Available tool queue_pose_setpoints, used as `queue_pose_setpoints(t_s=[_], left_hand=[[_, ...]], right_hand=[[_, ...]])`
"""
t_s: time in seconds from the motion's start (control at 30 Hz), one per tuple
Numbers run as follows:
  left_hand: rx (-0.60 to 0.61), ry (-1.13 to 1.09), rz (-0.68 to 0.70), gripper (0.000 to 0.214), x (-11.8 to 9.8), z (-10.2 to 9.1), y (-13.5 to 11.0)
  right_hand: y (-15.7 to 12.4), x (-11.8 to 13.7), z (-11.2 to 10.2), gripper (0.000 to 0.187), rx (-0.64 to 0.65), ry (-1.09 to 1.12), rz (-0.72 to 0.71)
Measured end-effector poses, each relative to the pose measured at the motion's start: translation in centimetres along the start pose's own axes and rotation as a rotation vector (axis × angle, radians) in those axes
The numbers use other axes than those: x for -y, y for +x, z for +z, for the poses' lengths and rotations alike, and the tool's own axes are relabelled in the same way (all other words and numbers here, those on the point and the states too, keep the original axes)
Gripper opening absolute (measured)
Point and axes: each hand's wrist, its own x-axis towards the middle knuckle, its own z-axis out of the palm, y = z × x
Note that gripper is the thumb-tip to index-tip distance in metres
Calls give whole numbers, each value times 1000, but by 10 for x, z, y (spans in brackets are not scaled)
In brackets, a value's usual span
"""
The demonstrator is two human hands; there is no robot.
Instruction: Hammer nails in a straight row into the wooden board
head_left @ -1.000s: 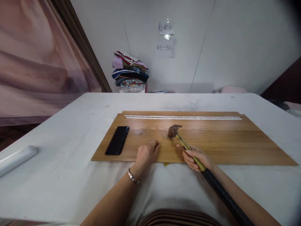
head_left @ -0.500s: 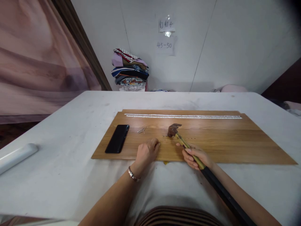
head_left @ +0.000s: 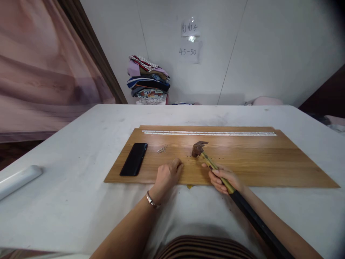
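My right hand (head_left: 223, 178) is wrapped round the handle of a claw hammer (head_left: 230, 187). Its rusty brown head (head_left: 198, 149) is low over the middle of a wooden board (head_left: 253, 169), by a row of small dark dots; whether it touches the wood I cannot tell. The yellow part of the handle passes through my fingers, and the black end runs back along my forearm. Resting on the board's front part, left of the hammer head, my left hand (head_left: 169, 172) is closed with its fingers curled under. Anything inside those fingers is hidden. Several loose nails (head_left: 162, 149) lie beyond it.
A black phone (head_left: 134, 159) lies on the board's left end. White marked strips (head_left: 210, 133) run along its far edge. The board lies on a white-covered table (head_left: 67, 172), with a white rounded object (head_left: 20, 180) at left. Folded clothes (head_left: 149, 81) are stacked behind the table.
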Motion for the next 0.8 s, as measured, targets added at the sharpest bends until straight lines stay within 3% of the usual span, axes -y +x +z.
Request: queue_pose_setpoints(t_s=[0.8], left_hand=[[-27,-4,16,18,1,1,0]], right_hand=[[-2,2,2,47,-1,-15,0]])
